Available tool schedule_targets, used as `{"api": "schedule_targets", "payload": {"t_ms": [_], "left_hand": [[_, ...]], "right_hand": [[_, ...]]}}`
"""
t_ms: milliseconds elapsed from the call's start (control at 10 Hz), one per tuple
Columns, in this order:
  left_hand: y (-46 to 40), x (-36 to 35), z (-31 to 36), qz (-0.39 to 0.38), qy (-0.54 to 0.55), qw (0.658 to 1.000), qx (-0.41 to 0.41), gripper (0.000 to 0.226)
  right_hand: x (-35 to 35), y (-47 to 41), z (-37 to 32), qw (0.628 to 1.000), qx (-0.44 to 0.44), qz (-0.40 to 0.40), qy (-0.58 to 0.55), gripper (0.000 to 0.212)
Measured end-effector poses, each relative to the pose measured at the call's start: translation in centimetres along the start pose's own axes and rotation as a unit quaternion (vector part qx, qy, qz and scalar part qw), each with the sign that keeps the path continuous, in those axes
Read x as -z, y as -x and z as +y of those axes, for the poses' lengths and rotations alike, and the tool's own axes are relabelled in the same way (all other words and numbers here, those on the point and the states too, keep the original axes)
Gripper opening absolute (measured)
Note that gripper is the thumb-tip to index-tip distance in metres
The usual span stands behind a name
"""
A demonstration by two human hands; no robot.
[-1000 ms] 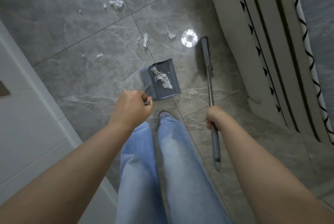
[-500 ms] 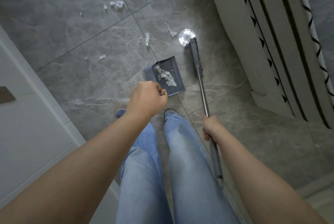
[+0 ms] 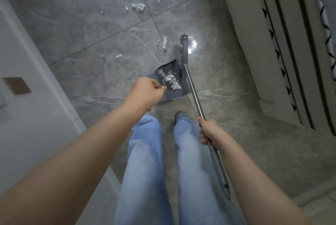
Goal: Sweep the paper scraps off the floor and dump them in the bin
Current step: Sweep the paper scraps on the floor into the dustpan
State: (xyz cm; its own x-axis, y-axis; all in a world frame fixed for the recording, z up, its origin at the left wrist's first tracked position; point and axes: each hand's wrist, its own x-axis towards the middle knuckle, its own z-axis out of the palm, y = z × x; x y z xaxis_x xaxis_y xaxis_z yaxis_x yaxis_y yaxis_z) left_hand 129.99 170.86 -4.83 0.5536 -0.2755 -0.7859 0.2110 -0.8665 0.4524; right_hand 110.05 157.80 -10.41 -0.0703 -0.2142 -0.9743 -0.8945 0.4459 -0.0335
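Observation:
A grey dustpan (image 3: pixel 175 90) rests on the tiled floor just ahead of my feet, with a heap of white paper scraps (image 3: pixel 172 81) inside. My left hand (image 3: pixel 148 93) is closed around the dustpan's handle. My right hand (image 3: pixel 209 132) grips the metal shaft of a grey broom (image 3: pixel 183 52), whose head lies against the pan's right side. Loose paper scraps lie on the floor beyond the pan: one strip (image 3: pixel 164 42) near the broom head, a small piece (image 3: pixel 119 55) to the left, a crumpled clump (image 3: pixel 138 7) farther off. No bin is in view.
A pale wall panel (image 3: pixel 32 108) with a brown square plate runs along the left. A beige striped rug or cover (image 3: pixel 283 46) fills the right side. A bright light reflection (image 3: pixel 192 44) shines on the tile by the broom head. My jeans-clad legs stand below.
The broom head has swung left until it meets the dustpan's right side. My left hand has kept its hold on the pan handle, and the view has shifted forward over the floor.

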Motion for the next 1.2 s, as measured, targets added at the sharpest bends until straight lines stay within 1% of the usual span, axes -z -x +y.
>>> {"api": "schedule_targets", "payload": {"t_ms": [100, 200, 300, 400, 500, 600, 700, 800, 900, 1000, 1100, 1200], "left_hand": [[1.0, 4.7, -3.2, 0.025, 0.062, 0.997, 0.031, 0.037], [2.1, 8.9, -6.2, 0.066, 0.104, 0.989, 0.080, 0.035], [2.9, 13.2, -9.8, 0.097, 0.133, 0.979, 0.119, 0.031], [3.2, 17.3, -14.3, 0.146, 0.149, 0.966, 0.156, 0.030], [2.9, 20.3, -18.4, 0.180, 0.182, 0.947, 0.194, 0.032], [2.0, 22.7, -22.0, 0.196, 0.218, 0.931, 0.217, 0.034], [0.8, 24.0, -23.8, 0.202, 0.219, 0.930, 0.214, 0.032], [-0.1, 24.6, -24.8, 0.208, 0.209, 0.934, 0.204, 0.032], [0.3, 24.7, -25.9, 0.215, 0.199, 0.934, 0.206, 0.033], [1.1, 24.6, -26.4, 0.210, 0.198, 0.936, 0.203, 0.033], [1.1, 24.7, -26.0, 0.208, 0.206, 0.935, 0.200, 0.033], [0.6, 24.9, -25.6, 0.212, 0.210, 0.934, 0.195, 0.034]], "right_hand": [[-4.1, 2.0, -2.7, 0.999, 0.030, -0.016, 0.039, 0.032], [-8.7, 3.5, -5.7, 0.992, 0.057, -0.036, 0.111, 0.034], [-13.6, 4.6, -9.2, 0.979, 0.078, -0.035, 0.187, 0.036], [-18.2, 4.9, -12.9, 0.969, 0.079, -0.019, 0.235, 0.029], [-21.6, 4.4, -16.2, 0.950, 0.093, 0.010, 0.299, 0.021], [-25.2, 3.4, -19.6, 0.923, 0.101, 0.034, 0.370, 0.023], [-27.9, 2.9, -22.0, 0.892, 0.115, 0.046, 0.435, 0.024], [-30.2, 2.8, -21.1, 0.860, 0.167, 0.011, 0.481, 0.034], [-31.6, 3.3, -17.8, 0.850, 0.103, -0.033, 0.516, 0.034], [-31.2, 3.5, -14.1, 0.899, 0.070, -0.032, 0.432, 0.031], [-30.3, 3.3, -11.5, 0.900, 0.076, -0.008, 0.430, 0.042], [-30.1, 3.7, -12.3, 0.884, 0.118, 0.010, 0.453, 0.039]]}}
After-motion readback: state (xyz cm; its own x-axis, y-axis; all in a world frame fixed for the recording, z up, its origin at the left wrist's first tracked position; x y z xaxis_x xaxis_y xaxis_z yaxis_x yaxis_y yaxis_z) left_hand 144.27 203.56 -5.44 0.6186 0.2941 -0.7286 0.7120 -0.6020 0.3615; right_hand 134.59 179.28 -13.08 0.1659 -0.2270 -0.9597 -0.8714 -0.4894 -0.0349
